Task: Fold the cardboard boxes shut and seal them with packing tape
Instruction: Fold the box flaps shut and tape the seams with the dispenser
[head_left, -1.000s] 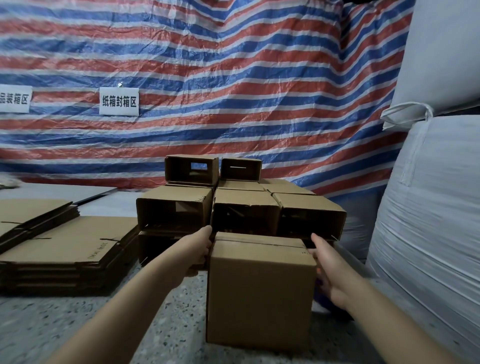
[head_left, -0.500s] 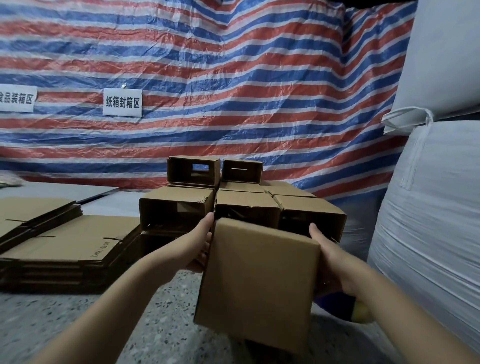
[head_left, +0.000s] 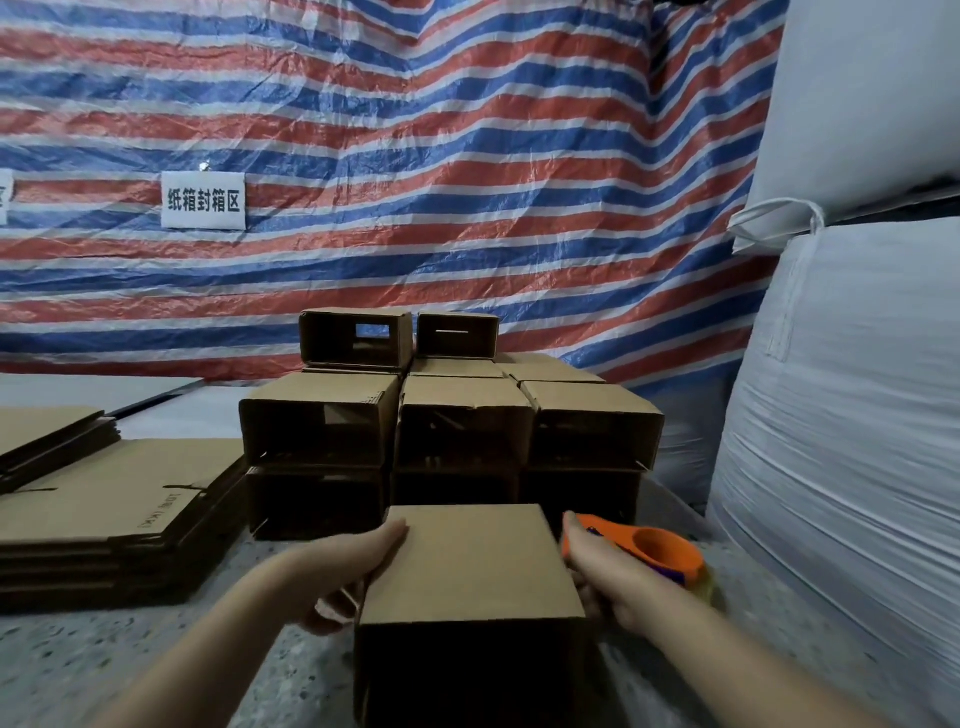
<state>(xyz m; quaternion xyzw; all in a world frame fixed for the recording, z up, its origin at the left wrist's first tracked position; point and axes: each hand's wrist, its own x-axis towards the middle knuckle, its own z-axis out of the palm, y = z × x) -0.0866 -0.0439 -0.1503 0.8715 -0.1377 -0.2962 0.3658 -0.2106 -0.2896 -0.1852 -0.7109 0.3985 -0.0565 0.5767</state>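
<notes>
A small brown cardboard box (head_left: 470, 566) lies on its side in front of me, its open end facing me and dark inside. My left hand (head_left: 348, 569) grips its left side, thumb on top and fingers curled under the edge. My right hand (head_left: 602, 571) holds its right side, fingers wrapped down the wall. An orange tape dispenser (head_left: 660, 553) with a roll of tape lies on the floor just right of that hand.
A stack of assembled boxes (head_left: 457, 415) with open ends toward me stands right behind. Flat cardboard blanks (head_left: 104, 499) are piled at the left. Big white sacks (head_left: 852, 415) rise on the right. A striped tarp (head_left: 415, 156) hangs behind, over a speckled floor (head_left: 156, 665).
The box has been tipped from upright onto its side, so its open end now faces me. Both hands stayed on its sides. The orange tape dispenser has come into view.
</notes>
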